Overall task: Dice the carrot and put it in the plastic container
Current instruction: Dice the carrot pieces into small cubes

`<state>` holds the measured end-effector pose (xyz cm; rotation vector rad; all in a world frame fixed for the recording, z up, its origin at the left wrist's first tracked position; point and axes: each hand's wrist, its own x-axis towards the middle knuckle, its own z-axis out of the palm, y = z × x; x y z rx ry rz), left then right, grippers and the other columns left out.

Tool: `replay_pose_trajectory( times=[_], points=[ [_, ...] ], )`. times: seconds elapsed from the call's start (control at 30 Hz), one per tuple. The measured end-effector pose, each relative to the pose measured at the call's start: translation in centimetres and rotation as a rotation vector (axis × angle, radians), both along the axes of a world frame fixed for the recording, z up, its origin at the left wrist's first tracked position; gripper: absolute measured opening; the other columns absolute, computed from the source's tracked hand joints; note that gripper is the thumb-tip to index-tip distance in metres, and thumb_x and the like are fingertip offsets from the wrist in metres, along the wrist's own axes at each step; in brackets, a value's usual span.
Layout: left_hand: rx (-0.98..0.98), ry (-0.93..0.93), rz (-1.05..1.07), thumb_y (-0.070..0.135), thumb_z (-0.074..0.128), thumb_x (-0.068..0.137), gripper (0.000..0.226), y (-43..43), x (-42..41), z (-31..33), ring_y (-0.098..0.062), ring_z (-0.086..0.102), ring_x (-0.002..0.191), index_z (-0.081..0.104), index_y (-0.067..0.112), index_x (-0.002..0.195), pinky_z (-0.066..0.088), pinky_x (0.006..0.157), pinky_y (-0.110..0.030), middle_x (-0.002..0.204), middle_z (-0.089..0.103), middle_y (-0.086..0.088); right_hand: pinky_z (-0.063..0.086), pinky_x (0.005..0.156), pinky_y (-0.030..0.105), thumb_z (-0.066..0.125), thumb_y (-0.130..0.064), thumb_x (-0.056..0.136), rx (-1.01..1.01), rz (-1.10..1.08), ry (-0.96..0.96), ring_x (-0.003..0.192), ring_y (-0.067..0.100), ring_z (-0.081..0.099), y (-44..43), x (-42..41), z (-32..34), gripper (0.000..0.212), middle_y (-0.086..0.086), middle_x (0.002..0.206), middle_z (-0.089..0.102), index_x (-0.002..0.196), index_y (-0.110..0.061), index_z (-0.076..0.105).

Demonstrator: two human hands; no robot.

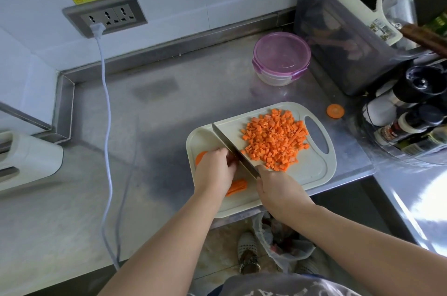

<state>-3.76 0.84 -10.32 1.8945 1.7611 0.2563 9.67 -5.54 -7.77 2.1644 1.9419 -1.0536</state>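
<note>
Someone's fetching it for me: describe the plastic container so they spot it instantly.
On the steel counter, look behind the cutting board, left of the grey bin. The plastic container is the round clear tub, the only thing with a purple clip-on lid.

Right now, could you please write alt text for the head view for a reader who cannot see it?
A person's right hand grips a knife on a cutting board, the left hand beside the blade, by a pile of diced carrot. A lidded plastic container sits behind the board on a steel counter.
</note>
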Motion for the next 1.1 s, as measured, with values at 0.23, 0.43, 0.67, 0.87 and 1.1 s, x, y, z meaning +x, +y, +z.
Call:
replay_pose_trajectory(
  times=[0.23,0.43,0.67,0.87,1.1],
  points=[
    [-0.008,-0.035,-0.007,0.02,0.062,0.087,0.01,1.6,1.2,0.3,-0.021,0.063,0.092,0.068,0.016,0.095,0.05,0.077,-0.031,0.098,0.068,-0.001,0.04,0.059,0.034,0.034,-0.023,0.102,0.192,-0.103,0.086,0.067,0.024,0.053,0.0,2.4,1.3,0.022,-0.002,0.07,0.051,0.114,-0.014,0.051],
    [-0.105,-0.13,-0.019,0.013,0.068,0.085,0.007,2.9,2.6,-0.4,-0.022,0.064,0.091,0.064,0.018,0.088,0.047,0.08,-0.029,0.092,0.069,-0.002,0.039,0.057,0.033,0.033,-0.024,0.102,0.28,-0.07,-0.02,0.065,0.026,0.054,0.9,5.3,2.2,0.025,-0.002,0.063,0.046,0.113,-0.014,0.053],
    [0.185,-0.444,0.446,0.005,0.045,0.094,0.027,3.7,-0.8,3.9,-0.016,0.061,0.087,0.066,0.017,0.104,0.052,0.049,-0.017,0.103,0.065,0.002,0.038,0.055,0.027,0.038,-0.031,0.1,0.423,0.093,-0.191,0.074,0.019,0.06,-0.1,6.7,3.5,0.039,-0.006,0.09,0.064,0.139,-0.034,0.041],
    [0.25,-0.082,-0.335,0.005,0.038,0.08,0.04,4.0,1.6,6.5,-0.019,0.058,0.097,0.072,0.027,0.082,0.041,0.089,-0.031,0.097,0.066,0.008,0.013,0.047,0.02,0.044,-0.026,0.097,0.518,0.207,-0.311,0.071,0.023,0.054,-0.5,7.3,4.1,0.04,-0.003,0.091,0.065,0.136,-0.03,0.047],
    [0.099,0.137,-0.554,0.006,0.039,0.09,0.044,3.8,5.5,5.8,-0.015,0.05,0.119,0.068,0.032,0.112,0.036,0.101,-0.033,0.125,0.059,0.01,0.002,0.046,0.018,0.073,-0.026,0.076,0.509,0.273,-0.412,0.047,0.018,0.036,-0.8,7.9,4.8,0.032,-0.005,0.067,0.063,0.107,-0.027,0.067]
  ],
)
